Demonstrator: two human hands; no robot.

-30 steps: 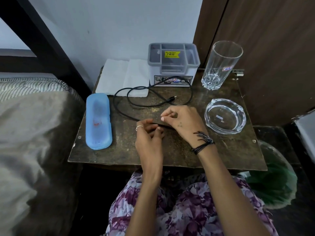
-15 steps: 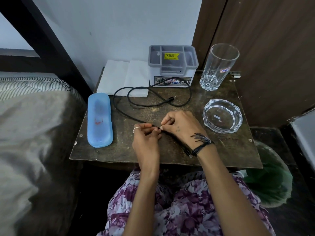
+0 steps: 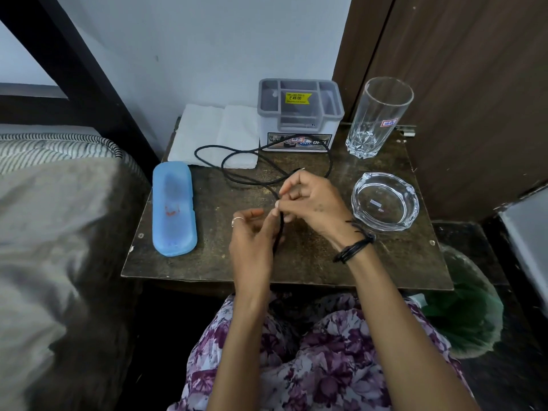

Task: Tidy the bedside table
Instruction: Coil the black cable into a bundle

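Observation:
A thin black cable point(image 3: 237, 178) lies in loose loops on the dark bedside table point(image 3: 311, 262), running up to the grey organiser box point(image 3: 300, 114). My right hand point(image 3: 311, 203) pinches the cable near the table's middle, lifted a little off the top. Just below it, my left hand point(image 3: 252, 241) holds the lower run of the same cable between curled fingers. A blue plastic case point(image 3: 174, 207) lies at the left. At the right stand a tall empty glass point(image 3: 378, 117) and a clear glass ashtray point(image 3: 385, 203).
A folded white cloth point(image 3: 213, 134) lies at the back left under part of the cable. The bed point(image 3: 53, 218) borders the table's left side. A bin with a green liner point(image 3: 468, 321) stands low at the right, beside a brown wardrobe door point(image 3: 474, 69).
Both hands have lifted from the table top and my right hand has moved up the cable, drawing a length of it between the hands. The loops near the box have shifted slightly.

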